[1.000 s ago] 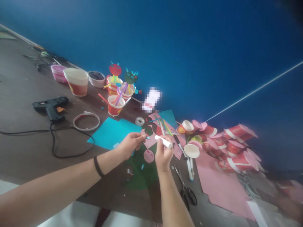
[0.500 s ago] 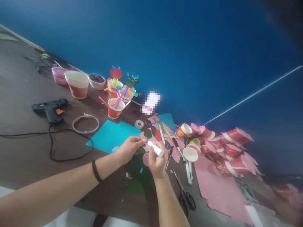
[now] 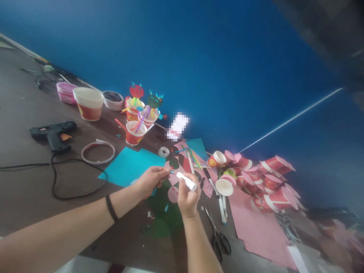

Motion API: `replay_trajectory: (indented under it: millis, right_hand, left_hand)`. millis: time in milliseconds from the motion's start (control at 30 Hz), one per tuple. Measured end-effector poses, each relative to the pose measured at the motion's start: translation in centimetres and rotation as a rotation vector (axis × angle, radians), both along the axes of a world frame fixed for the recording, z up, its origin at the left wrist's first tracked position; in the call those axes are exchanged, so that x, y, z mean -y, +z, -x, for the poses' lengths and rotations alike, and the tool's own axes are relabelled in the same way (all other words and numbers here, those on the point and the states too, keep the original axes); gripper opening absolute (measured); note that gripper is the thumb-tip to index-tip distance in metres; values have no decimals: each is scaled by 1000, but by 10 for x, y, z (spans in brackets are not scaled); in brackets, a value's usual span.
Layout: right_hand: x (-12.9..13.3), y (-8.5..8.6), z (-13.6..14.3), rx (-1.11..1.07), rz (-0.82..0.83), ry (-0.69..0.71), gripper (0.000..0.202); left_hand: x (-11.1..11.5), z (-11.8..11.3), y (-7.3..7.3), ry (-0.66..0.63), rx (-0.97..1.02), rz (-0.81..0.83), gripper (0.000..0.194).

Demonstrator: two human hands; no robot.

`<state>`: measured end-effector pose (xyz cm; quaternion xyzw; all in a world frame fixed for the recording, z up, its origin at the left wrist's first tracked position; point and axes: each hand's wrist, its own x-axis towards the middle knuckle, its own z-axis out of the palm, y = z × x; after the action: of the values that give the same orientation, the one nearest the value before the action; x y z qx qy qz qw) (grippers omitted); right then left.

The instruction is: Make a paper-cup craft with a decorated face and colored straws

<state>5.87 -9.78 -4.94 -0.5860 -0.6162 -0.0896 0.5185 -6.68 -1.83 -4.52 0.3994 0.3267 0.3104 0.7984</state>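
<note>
My right hand is closed around a white marker-shaped tube, its narrow end pointing up and left. Just left of that end, my left hand pinches a small blue piece between thumb and fingertip; too little of it shows to tell its kind. A small gap separates the piece from the tube. Beneath the hands lie dark green paper and a pink paper disc. Bright blue paper lies beside my left hand.
A glue gun with its cable and a clear ring are at left. Paper cups with decorated figures stand behind. Scissors lie right of my forearm, near pink sheets and several red cups.
My left hand has drawn back slightly from the tube's narrow end, so a gap now shows with the small blue piece at the fingertips. The whole view has shifted a little.
</note>
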Motion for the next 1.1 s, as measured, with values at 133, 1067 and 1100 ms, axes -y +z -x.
replay_trajectory:
  millis: [133,1067,1100]
  right_hand:
    - [-2,0,4,8,49,68,11]
    - [-1,-2,2,-41,23,-37,12]
    - [-1,-2,2,-40,13,-25,12]
  left_hand:
    - [1,1,-2,-39,26,-40,37]
    - [2,1,-4,-43,41,20,33]
    - [1,1,-4,-51,54,28,33]
